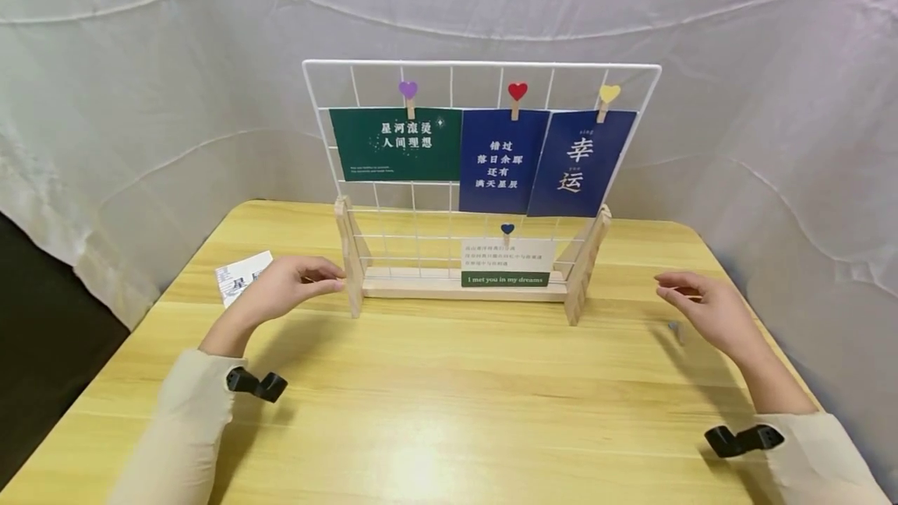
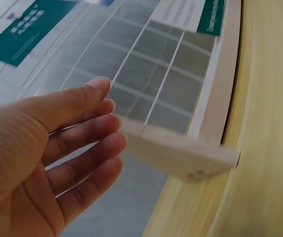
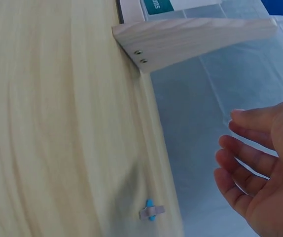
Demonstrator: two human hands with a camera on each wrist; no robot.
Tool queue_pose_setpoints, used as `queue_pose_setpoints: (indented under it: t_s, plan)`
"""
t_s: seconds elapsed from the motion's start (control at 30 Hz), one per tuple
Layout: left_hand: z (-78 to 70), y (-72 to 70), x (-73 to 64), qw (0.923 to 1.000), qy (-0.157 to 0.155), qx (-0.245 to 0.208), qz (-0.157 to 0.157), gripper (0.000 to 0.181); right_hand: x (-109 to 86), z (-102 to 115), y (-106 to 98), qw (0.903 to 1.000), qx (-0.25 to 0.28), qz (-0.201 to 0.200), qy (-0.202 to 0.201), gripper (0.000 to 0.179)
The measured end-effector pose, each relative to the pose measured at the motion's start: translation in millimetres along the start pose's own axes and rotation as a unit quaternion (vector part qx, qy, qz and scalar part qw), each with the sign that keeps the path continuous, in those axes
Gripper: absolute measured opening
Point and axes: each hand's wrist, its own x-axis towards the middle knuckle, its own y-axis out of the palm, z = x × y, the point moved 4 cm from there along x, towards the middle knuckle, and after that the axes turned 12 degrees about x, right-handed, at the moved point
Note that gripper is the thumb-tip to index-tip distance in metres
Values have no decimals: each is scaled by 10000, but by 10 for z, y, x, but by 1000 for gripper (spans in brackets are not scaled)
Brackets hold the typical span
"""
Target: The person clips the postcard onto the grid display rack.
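Observation:
A white wire grid rack (image 1: 484,65) stands upright on a wooden base (image 1: 421,289). Several cards hang on it from heart-topped clips: a green card (image 1: 393,158), two blue cards, and a white-and-green card (image 1: 507,256) lower down. My left hand (image 1: 284,287) hovers beside the left wooden leg (image 1: 348,256), fingers loosely bent around nothing. On the other side, my right hand (image 1: 715,310) is held above the table to the right of the rack, relaxed, with nothing in it. Below that hand lies a small clip (image 3: 152,212), blue on a wooden body.
A white printed card (image 1: 238,275) lies on the table, partly covered by my left hand and wrist. The yellow wooden table (image 1: 449,388) has pale fabric hanging behind it. Both sleeves carry black wrist cameras, one on the left (image 1: 256,385) and one on the right (image 1: 744,439).

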Motion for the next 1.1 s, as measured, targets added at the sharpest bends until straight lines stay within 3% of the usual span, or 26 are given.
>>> queue_pose_setpoints:
  t_s: [0.2,0.5,0.8,1.1]
  plan:
    - [209,-102,-108,9994,-246,166,-194,21,-26,-103,1,9998,-9,185,99,37]
    - [504,-183,-229,9956,-728,414,-409,29,-81,-279,-56,9998,-157,142,-7,34]
    - [785,-175,-330,9931,-948,451,-518,32,-215,-442,2,9981,-50,174,582,42]
    - [1043,-206,-422,9842,-1640,423,-513,51,-251,-526,-26,9988,-124,-48,471,38]
